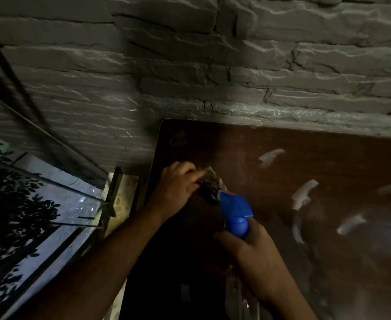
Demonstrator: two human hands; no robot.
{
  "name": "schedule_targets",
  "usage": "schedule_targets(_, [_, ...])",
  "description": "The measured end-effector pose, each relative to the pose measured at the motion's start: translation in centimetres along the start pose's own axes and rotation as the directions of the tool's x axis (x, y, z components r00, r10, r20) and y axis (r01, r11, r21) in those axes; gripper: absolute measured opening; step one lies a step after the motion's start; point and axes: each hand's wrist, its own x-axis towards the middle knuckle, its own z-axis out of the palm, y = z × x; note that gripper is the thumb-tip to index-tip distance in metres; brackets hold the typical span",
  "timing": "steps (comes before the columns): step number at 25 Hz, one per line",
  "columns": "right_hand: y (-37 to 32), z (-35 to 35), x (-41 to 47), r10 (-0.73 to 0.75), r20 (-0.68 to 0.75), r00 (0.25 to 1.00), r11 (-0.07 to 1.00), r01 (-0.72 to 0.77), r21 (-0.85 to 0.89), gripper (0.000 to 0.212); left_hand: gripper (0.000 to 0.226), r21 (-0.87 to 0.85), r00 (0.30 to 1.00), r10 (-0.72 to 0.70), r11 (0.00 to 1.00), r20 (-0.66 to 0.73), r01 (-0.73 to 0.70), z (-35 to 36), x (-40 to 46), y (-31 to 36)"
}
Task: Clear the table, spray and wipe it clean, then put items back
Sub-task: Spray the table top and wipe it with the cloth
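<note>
Head view: left hand bunches a cloth on the surface near its left edge; right hand grips the sprayer just behind it (nozzle pointing forward-left). Unwiped streaks lie to the right.

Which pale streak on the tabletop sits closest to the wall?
The uppermost streak, alone just below the stone wall; the other streaks lie lower, nearer the spray bottle.

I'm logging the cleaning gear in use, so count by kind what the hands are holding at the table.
Spray bottle, blue top, in the right hand: 1
Cloth, under the left hand on the table: 1
Total: 2
</note>
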Motion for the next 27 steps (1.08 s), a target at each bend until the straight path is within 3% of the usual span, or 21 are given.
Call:
schedule_targets(2, [-0.1, 0.3, -0.5, -0.008, 0.002, 1.000, 1.000, 0.008, 0.008, 0.017, 0.036, -0.027, 0.941, -0.321, 0.947, -0.104, 0.320, -1.7, 3.4, -3.5])
schedule_targets(3, [-0.1, 0.4, -0.7, -0.015, 0.000, 1.000, 1.000, 0.015, 0.009, 0.015, 0.035, -0.044, 0.896, -0.429, 0.903, -0.112, 0.427, -2.5, 4.5, -3.6])
schedule_targets(4, [-0.1, 0.3, -0.6, -0.028, -0.016, 0.999, 1.000, 0.028, -0.001, 0.014, 0.035, -0.023, 0.888, -0.451, 0.892, -0.091, 0.451, -2.6, 5.1, -2.5])
schedule_targets(6, [-0.1, 0.3, -0.6, -0.038, -0.030, 0.999, 0.999, 0.038, -0.005, 0.013, 0.037, 0.049, 0.974, -0.227, 0.973, -0.004, 0.227, -1.3, 2.4, 1.5])
schedule_targets(7, [-0.2, 0.3, -0.6, -0.041, -0.018, 0.999, 0.999, 0.041, 0.002, 0.013, 0.038, 0.058, 0.997, -0.065, 0.996, 0.038, 0.063, -0.3, 0.3, 2.3])
schedule_targets(8, [0.0, 0.3, -0.8, -0.040, 0.000, 0.999, 0.999, 0.040, 0.002, 0.013, 0.039, 0.049, 0.999, 0.007, 0.999, 0.044, -0.009, 0.1, -0.9, 1.4])
schedule_targets(9, [0.3, 0.4, -1.0, -0.037, 0.023, 0.999, 0.999, 0.037, 0.001, 0.013, 0.038, 0.035, 0.999, -0.043, 0.999, 0.030, 0.042, -0.5, -0.7, -0.4])
schedule_targets(10, [0.4, 0.4, -1.2, -0.033, 0.042, 0.999, 0.999, 0.033, -0.004, 0.013, 0.037, 0.011, 0.981, -0.190, 0.982, -0.028, 0.190, -1.4, 0.8, -2.3])
schedule_targets(12, [0.8, 0.4, -1.3, -0.021, 0.059, 0.998, 1.000, 0.022, -0.019, 0.014, 0.036, -0.031, 0.878, -0.469, 0.883, -0.101, 0.468, -2.9, 3.4, -3.6])
schedule_targets(13, [1.0, 0.5, -1.3, -0.010, 0.061, 0.998, 1.000, 0.011, -0.023, 0.014, 0.035, -0.013, 0.871, -0.480, 0.876, -0.107, 0.482, -2.7, 3.7, -2.5])
schedule_targets(14, [1.1, 0.5, -1.3, -0.004, 0.057, 0.998, 1.000, 0.006, -0.029, 0.014, 0.035, 0.025, 0.917, -0.390, 0.919, -0.084, 0.394, -2.0, 2.9, -0.4])
schedule_targets(15, [1.1, 0.6, -1.3, -0.009, 0.050, 0.999, 0.999, 0.011, -0.042, 0.014, 0.036, 0.044, 0.975, -0.218, 0.975, -0.032, 0.219, -1.4, 0.9, 2.0])
schedule_targets(17, [1.3, 0.7, -1.6, -0.017, 0.051, 0.999, 0.997, 0.021, -0.076, 0.018, 0.041, 0.033, 0.999, 0.039, 0.999, 0.021, -0.040, 0.2, -3.1, 3.0])
schedule_targets(18, [1.5, 0.8, -1.8, -0.010, 0.055, 0.998, 0.996, 0.015, -0.089, 0.022, 0.042, 0.030, 1.000, 0.019, 0.999, 0.017, -0.020, -0.4, -3.2, 1.4])
schedule_targets(20, [1.8, 0.7, -2.1, 0.015, 0.075, 0.997, 0.992, -0.005, -0.125, 0.025, 0.039, 0.026, 0.962, -0.257, 0.965, -0.091, 0.261, -1.5, -0.3, -2.1])
schedule_targets(22, [2.1, 0.7, -2.2, 0.029, 0.108, 0.994, 0.990, -0.014, -0.141, 0.026, 0.039, 0.017, 0.919, -0.373, 0.926, -0.128, 0.378, -2.3, 2.8, -3.7])
schedule_targets(27, [2.1, 0.7, -2.5, 0.040, 0.105, 0.994, 0.987, -0.023, -0.156, 0.036, 0.041, 0.009, 0.976, -0.212, 0.977, -0.038, 0.213, -0.9, -0.4, 1.5])
